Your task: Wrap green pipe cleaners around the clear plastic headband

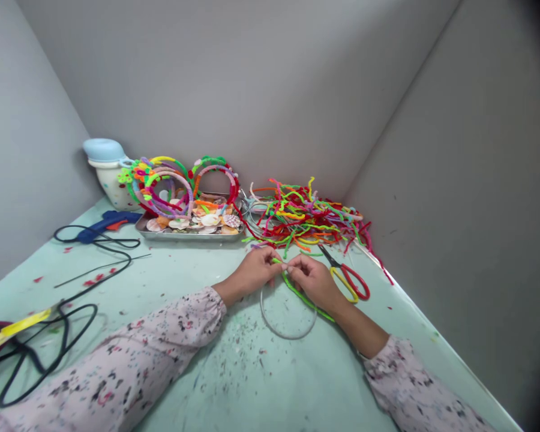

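My left hand (252,273) and my right hand (312,282) meet at the middle of the mint-green table (234,366), and their fingertips pinch a bright green pipe cleaner (302,298). The pipe cleaner runs down past my right hand and lies along a thin pale hoop, probably a bare headband (288,337). The top of the hoop is hidden by my fingers. Just right of my right hand lie scissors with red and yellow handles (348,282), not touching it.
Behind my hands lies a tangled heap of multicoloured pipe cleaners (306,219). Further left are a metal tray of seashells (189,236), decorated headbands (162,186), a lidded white pot (108,177) and a blue glue gun (101,227) with a black cord (94,264). Grey walls surround the table.
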Tool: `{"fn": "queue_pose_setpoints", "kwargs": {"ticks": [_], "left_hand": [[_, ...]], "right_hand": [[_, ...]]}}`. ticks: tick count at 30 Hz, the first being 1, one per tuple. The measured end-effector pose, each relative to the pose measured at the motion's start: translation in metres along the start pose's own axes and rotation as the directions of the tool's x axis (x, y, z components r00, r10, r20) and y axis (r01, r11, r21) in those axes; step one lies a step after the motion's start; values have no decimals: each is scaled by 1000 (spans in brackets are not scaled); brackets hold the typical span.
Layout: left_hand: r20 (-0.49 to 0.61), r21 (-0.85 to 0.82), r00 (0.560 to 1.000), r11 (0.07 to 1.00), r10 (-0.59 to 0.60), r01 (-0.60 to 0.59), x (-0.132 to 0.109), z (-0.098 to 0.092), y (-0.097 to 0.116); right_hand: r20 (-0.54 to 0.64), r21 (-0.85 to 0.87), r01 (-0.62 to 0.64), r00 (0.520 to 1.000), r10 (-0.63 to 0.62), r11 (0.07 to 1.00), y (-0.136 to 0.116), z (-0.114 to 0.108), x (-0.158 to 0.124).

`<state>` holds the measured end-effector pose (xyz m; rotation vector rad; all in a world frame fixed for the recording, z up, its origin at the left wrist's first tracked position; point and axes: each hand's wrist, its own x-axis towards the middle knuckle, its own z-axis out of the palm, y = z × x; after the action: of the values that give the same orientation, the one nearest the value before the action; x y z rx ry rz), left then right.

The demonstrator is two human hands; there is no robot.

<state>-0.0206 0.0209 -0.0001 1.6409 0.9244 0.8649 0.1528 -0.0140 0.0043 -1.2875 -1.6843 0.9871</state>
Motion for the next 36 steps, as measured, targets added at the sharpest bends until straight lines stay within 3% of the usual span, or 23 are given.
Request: {"fn": "queue_pose_setpoints", "kwargs": {"ticks": [11,29,36], "left_hand": [[-2,108,1000,994,-5,6,-2,3,-4],[-15,63,996,994,-90,91,-6,7,0],[12,45,999,998,-51,50,-7,4,8]], "right_hand": [[7,42,-3,1000,3,999,2,-1,0],[49,95,-39,998,35,995,4,-1,1],[45,88,-29,999,26,996,4,-2,2]]}}
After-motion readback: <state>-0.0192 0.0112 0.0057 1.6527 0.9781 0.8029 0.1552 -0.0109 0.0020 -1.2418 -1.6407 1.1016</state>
